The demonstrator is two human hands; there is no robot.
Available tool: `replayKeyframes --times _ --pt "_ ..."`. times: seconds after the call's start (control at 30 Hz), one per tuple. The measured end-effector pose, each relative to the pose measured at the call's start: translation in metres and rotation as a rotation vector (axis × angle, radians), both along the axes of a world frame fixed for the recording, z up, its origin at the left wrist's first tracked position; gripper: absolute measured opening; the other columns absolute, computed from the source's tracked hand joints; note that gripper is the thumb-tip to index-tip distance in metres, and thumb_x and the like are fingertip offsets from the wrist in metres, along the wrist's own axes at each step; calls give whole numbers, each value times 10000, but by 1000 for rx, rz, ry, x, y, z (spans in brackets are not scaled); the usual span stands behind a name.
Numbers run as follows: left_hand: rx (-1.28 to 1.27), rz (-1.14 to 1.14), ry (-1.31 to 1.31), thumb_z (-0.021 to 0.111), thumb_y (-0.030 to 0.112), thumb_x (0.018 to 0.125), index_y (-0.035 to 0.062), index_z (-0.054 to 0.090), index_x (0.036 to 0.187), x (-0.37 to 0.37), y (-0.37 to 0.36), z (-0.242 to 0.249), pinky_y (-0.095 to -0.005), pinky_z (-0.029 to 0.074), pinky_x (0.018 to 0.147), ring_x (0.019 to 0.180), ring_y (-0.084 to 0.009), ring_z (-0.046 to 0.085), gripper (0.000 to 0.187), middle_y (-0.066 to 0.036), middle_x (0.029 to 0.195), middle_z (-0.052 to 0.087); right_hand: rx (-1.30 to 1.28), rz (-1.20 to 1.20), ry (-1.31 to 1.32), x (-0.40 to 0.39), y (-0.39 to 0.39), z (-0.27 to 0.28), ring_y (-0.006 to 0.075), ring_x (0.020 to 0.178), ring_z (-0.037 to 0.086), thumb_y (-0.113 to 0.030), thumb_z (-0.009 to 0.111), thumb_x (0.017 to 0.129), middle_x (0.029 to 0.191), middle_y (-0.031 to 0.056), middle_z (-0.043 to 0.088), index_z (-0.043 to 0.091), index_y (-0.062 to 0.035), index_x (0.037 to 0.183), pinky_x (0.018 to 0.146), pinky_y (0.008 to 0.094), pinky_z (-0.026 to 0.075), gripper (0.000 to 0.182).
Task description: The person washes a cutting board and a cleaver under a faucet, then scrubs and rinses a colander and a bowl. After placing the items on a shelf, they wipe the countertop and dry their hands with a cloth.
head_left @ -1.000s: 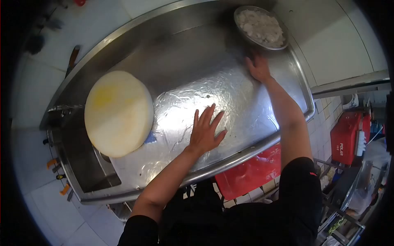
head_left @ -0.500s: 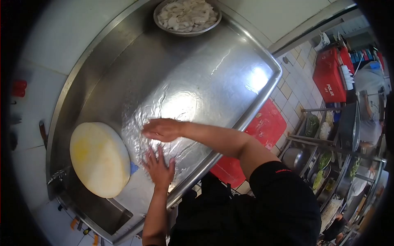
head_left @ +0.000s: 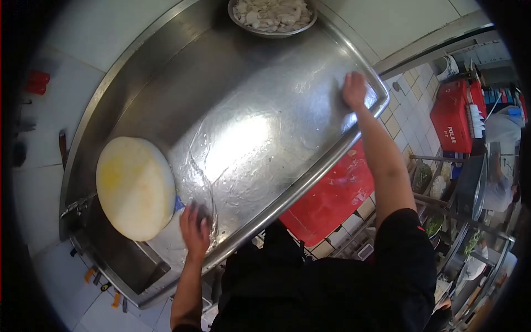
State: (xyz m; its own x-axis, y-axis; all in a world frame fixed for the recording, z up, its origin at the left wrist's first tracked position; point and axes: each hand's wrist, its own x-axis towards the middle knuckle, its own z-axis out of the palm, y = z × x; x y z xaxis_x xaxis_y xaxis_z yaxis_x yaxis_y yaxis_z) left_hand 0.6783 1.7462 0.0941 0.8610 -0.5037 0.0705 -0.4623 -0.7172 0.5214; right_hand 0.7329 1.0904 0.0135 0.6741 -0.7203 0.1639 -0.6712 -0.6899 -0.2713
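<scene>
My left hand (head_left: 195,231) is low over the near left part of the wet steel counter (head_left: 287,122), fingers apart and holding nothing. Close by on its left is a thick round cutting board (head_left: 135,188), off-white with a yellow stain. A bit of blue (head_left: 178,203) shows between the board and that hand. My right hand (head_left: 354,90) is stretched out to the counter's far right corner, near the raised rim. It looks flat against the surface with nothing in it, though its fingers are partly foreshortened. Water streaks shine across the metal between both hands.
A metal bowl (head_left: 272,30) of pale sliced food stands at the counter's back. A sink basin (head_left: 119,243) lies at the left. Below the front rim is a red surface (head_left: 332,193). Shelving, a red cooler (head_left: 451,116) and another person (head_left: 500,171) are at the right.
My right hand has swept from beside the left hand to the far right corner. The left hand has shifted slightly left, nearer the front edge. The camera view has turned slightly.
</scene>
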Motion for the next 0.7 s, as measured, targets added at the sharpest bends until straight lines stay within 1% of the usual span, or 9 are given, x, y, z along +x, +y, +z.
replayKeyframes --times 0.03,0.13,0.17,0.23,0.3,0.4,0.47,0.53,0.7 --pt "-36 -25 -50 573 140 852 -1 499 1212 15 -28 -7 -474 337 988 1165 -408 438 394 -238 1308 442 -27 120 -40 6 31 4 329 1342 284 -407 289 964 1415 193 366 362 10 1369 1107 450 189 586" --pt "-116 -55 -96 594 188 842 11 456 1262 63 -117 -20 -503 268 1036 1242 -400 371 476 -242 1381 357 275 318 -143 26 129 24 299 1371 241 -384 270 974 1454 182 309 329 11 1390 1135 388 142 577" --pt "-139 -29 -67 592 212 845 21 437 1286 77 -147 -22 -514 235 1059 1273 -395 342 505 -242 1403 328 191 470 -129 24 158 17 290 1366 257 -375 281 975 1449 178 322 340 10 1384 1136 383 141 565" --pt "-167 4 -61 572 243 863 52 411 1322 93 -197 -30 -525 176 1089 1312 -373 305 523 -232 1430 294 263 685 -160 8 219 23 307 1319 344 -318 317 982 1380 183 422 421 -10 1338 1108 402 222 482" --pt "-150 4 -64 542 285 889 87 384 1358 100 -233 -43 -529 142 1104 1339 -348 276 533 -216 1444 284 757 800 -271 -15 247 49 293 1177 512 -281 428 966 1215 172 575 585 -61 1203 1016 368 365 359" --pt "16 -103 -8 446 393 930 128 331 1409 86 -266 -42 -504 69 1126 1382 -309 201 560 -187 1475 241 501 441 -418 -35 189 58 192 850 642 -153 625 855 908 117 682 657 -47 1020 781 310 507 198" --pt "56 -259 12 402 438 940 150 306 1427 69 -277 -40 -489 40 1135 1401 -289 153 574 -165 1498 196 238 7 -277 -43 99 69 260 838 659 -205 629 842 894 112 684 657 -66 982 757 338 515 199" --pt "53 -385 23 379 449 945 165 289 1436 56 -283 -42 -477 24 1140 1413 -267 114 574 -134 1519 150 -188 144 -178 -60 -13 42 362 1008 581 -296 589 857 1062 210 616 599 -9 1086 886 419 457 368" --pt "118 -508 7 340 385 971 169 247 1448 37 -257 -50 -433 34 1158 1418 -199 94 532 -70 1532 139 -297 269 559 -75 -40 15 445 1212 392 -504 407 910 1329 283 406 445 1 1272 980 503 355 623"
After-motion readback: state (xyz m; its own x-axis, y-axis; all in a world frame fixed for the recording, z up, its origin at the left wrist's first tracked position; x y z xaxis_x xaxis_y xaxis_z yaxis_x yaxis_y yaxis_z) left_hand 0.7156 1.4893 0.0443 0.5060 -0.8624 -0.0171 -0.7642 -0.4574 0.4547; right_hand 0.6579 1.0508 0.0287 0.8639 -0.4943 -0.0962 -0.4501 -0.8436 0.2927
